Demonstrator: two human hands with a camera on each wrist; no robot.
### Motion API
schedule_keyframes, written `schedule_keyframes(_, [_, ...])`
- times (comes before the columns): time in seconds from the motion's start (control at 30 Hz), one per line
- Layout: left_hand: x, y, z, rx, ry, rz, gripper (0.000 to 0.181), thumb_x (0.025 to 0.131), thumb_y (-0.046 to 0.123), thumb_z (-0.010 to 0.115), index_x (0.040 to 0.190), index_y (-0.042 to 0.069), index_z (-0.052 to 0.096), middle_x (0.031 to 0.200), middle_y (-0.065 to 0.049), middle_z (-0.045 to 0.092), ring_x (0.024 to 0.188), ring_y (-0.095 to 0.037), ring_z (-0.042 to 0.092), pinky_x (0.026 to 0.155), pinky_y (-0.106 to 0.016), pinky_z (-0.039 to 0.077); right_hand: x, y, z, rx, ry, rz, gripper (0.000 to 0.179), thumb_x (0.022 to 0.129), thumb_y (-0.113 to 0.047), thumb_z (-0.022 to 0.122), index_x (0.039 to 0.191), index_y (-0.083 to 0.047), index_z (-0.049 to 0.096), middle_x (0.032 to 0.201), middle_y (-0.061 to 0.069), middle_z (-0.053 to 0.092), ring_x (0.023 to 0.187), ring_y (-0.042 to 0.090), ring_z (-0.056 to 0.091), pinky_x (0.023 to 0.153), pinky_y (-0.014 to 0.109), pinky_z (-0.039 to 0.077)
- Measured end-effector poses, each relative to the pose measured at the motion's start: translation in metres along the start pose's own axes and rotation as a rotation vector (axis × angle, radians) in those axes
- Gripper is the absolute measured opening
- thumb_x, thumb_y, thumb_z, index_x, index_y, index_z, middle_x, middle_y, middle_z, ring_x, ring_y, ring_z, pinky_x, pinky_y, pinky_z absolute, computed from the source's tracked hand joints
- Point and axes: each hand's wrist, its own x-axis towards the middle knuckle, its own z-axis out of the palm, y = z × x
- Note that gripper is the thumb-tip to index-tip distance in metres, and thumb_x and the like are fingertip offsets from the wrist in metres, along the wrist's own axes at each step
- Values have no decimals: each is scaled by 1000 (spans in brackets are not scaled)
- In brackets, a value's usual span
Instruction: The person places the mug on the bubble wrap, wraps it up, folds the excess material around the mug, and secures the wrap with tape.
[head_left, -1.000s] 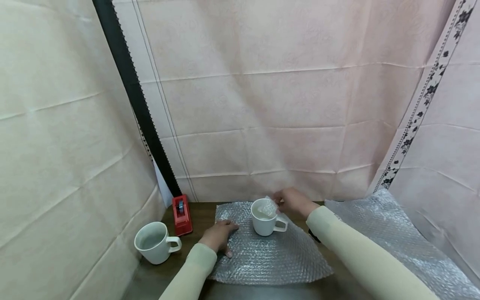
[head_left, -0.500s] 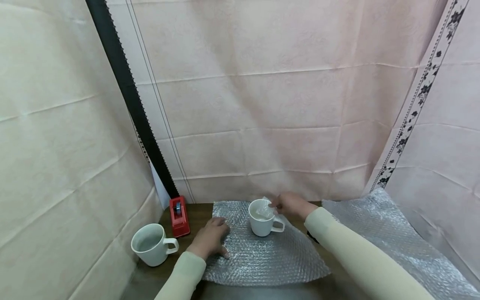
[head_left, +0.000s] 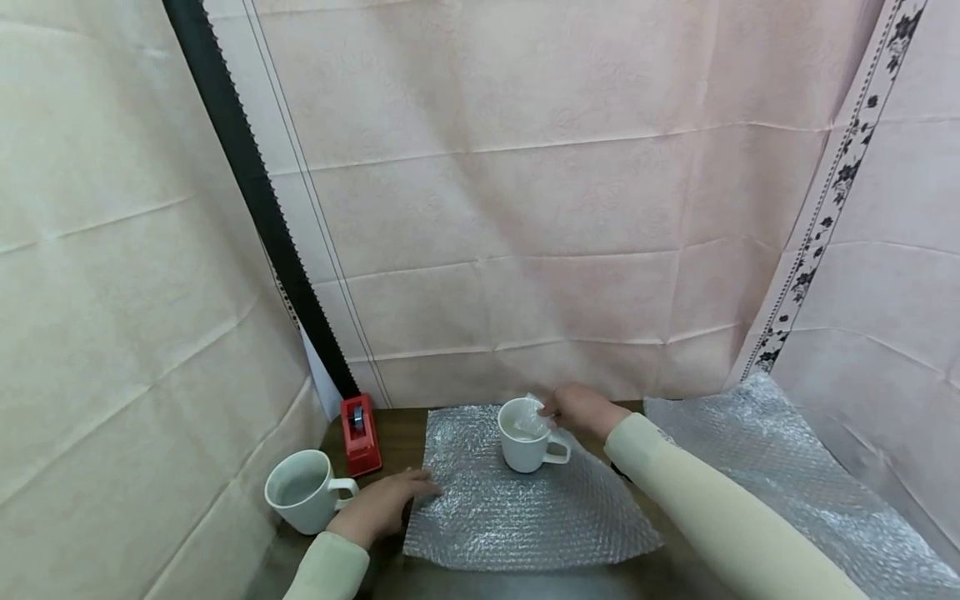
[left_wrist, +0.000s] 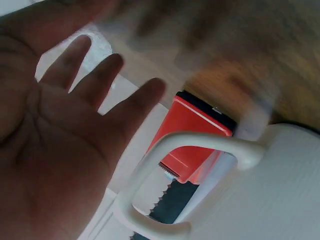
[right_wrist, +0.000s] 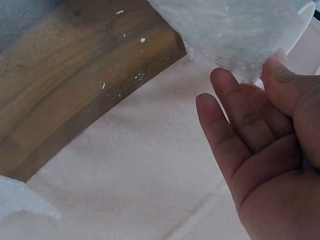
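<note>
A white mug (head_left: pixel 519 454) stands upright on a sheet of bubble wrap (head_left: pixel 517 529), its handle toward the right. My right hand (head_left: pixel 587 412) pinches a corner of the sheet, which is folded up into the mug's mouth. In the right wrist view, thumb and forefinger hold this bubble wrap (right_wrist: pixel 225 37) while the other fingers are loosely bent. At the sheet's left edge is my left hand (head_left: pixel 384 505), holding nothing. The left wrist view shows its palm and spread fingers beside the handle (left_wrist: pixel 137 170) of a second white mug (head_left: pixel 298 510).
Behind the second mug, a red tape dispenser (head_left: pixel 362 435) sits near the back of the wooden table (head_left: pixel 405 425). More bubble wrap (head_left: pixel 780 467) lies along the right side. Cloth drapes (head_left: pixel 480 208) hang at the back and both sides.
My left hand has come off the bubble wrap and moved left toward the second mug. My right hand has drawn the wrap corner slightly further over the first mug.
</note>
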Motion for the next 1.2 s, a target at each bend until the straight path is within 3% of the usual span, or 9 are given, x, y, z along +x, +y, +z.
schedule_keyframes(0.2, [3,-9,0,4,40,77,44,95,1,87,134,21,85,159,-8,71,149,-40,67,120,-67,55,-1,-2,-2,7,8,12,24,94,3,84,117,-2,88,115,12,88,97,16,78,91,37,67])
schedule_keyframes(0.33, [6,-11,-2,-5,172,179,20,102,12,83,119,21,88,130,2,85,120,-21,81,105,-49,67,-1,0,-2,-3,14,-10,24,93,5,84,115,-2,89,112,11,88,94,13,75,89,34,65])
schedule_keyframes(0.47, [18,5,-16,-67,309,222,9,103,18,83,108,26,87,107,10,86,101,-7,79,91,-36,68,0,4,-2,3,13,-9,23,94,3,84,115,-2,89,110,9,88,89,9,71,86,33,65])
schedule_keyframes(0.63, [42,44,-37,-174,439,210,3,104,23,84,102,23,86,100,7,84,91,-4,72,84,-30,64,-1,10,1,6,26,-37,24,94,4,84,116,-3,89,110,7,89,83,5,62,82,29,62])
schedule_keyframes(0.77, [69,77,-46,-252,561,208,10,104,27,84,106,19,87,106,4,85,97,-10,76,88,-33,64,-4,12,2,35,20,-54,25,96,1,85,120,-3,88,114,9,88,87,6,69,81,28,63])
schedule_keyframes(0.93, [102,106,-51,-332,614,156,13,105,29,82,108,17,87,108,-1,86,97,-16,79,87,-38,66,-6,12,2,118,-21,-28,7,102,-3,81,101,-4,88,89,4,82,76,5,61,72,23,53])
schedule_keyframes(1.03, [117,114,-49,-355,623,91,15,104,29,84,109,15,86,106,-2,86,93,-14,78,84,-37,66,-6,12,3,190,-28,4,14,105,-5,79,92,-8,85,82,1,78,71,8,57,71,25,50])
schedule_keyframes(1.1, [126,117,-46,-356,624,48,16,103,31,85,109,16,86,106,-1,85,89,-12,75,82,-37,65,-7,13,5,205,-16,34,7,106,-9,79,106,-2,80,96,2,85,85,13,72,80,30,60])
schedule_keyframes(1.2, [137,118,-41,-334,627,-1,15,102,33,87,106,18,86,103,1,85,86,-10,72,80,-36,63,-7,15,7,251,11,116,45,105,-14,82,141,5,62,122,13,87,117,30,80,102,46,64])
